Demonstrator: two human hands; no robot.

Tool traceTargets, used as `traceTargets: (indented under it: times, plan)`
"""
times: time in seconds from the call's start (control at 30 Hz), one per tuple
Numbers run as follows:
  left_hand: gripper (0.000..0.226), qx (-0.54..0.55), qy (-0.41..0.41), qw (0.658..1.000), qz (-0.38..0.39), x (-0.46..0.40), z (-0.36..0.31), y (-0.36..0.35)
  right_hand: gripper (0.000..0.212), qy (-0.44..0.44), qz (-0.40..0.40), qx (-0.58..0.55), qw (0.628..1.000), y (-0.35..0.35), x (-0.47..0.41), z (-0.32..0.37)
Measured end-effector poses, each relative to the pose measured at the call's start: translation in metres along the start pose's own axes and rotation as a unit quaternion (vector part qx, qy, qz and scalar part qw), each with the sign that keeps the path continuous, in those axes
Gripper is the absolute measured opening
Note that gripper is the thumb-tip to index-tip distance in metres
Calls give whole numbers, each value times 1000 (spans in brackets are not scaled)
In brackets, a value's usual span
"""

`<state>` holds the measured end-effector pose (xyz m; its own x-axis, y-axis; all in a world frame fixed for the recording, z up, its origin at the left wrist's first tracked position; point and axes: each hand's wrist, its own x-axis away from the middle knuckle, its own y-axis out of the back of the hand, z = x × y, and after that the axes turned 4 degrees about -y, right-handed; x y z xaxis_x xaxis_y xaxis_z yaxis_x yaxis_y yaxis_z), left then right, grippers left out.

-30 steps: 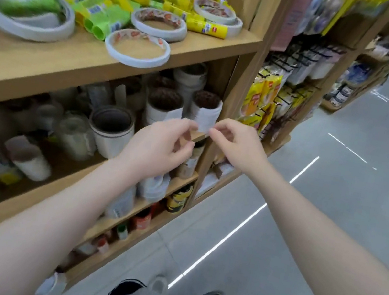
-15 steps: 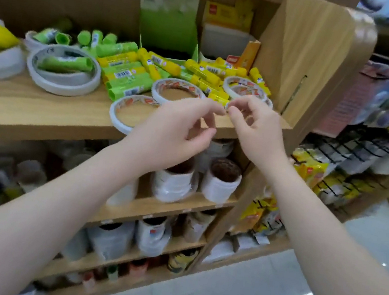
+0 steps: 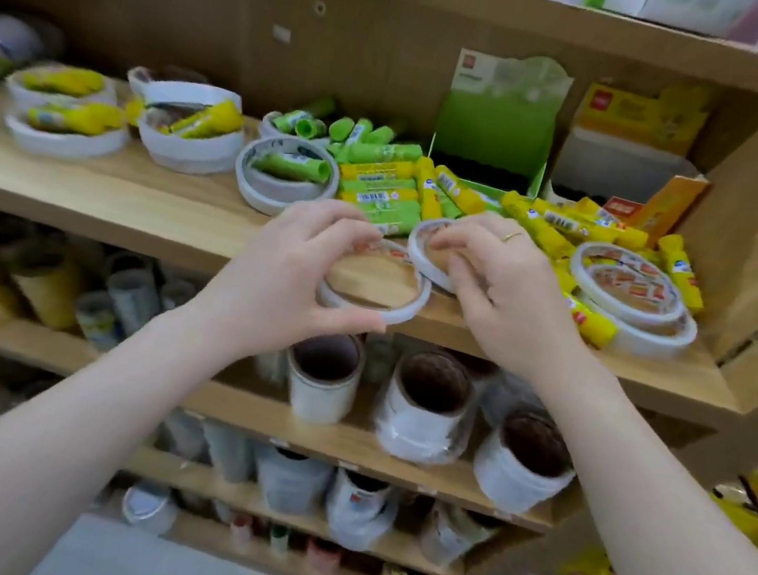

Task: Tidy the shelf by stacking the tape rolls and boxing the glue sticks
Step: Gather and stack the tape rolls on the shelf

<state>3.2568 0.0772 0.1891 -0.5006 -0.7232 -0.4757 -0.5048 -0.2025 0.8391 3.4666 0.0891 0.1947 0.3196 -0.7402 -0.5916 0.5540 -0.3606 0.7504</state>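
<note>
The front tape roll [image 3: 375,281] lies flat at the shelf [image 3: 130,200] edge, a thin white ring with an open centre. It looks light and stiff, likely to slide on wood, so the rim is the place to pinch it. The left hand [image 3: 292,268] curls around its near rim, thumb under and fingers over. The right hand [image 3: 500,287] pinches the second roll [image 3: 423,249] just behind. Glue sticks [image 3: 383,192] lie loose behind, some inside other rolls; the green box [image 3: 496,126] stands open behind them.
</note>
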Motion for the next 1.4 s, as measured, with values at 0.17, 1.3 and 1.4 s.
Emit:
traceTargets:
  times: [0.17, 1.3, 1.4]
  plan:
    - [83, -18, -21, 1000, 8, 0, 20, 8, 31, -2, 64, -26, 998, -16, -16, 23]
    - [18, 53, -192, 977, -74, -16, 100, 43, 26, -50, -34, 54, 997, -55, -28, 60]
    - [20, 77, -227, 970, -37, -18, 91, 39, 32, -147, -63, 70, 985, -45, -20, 48]
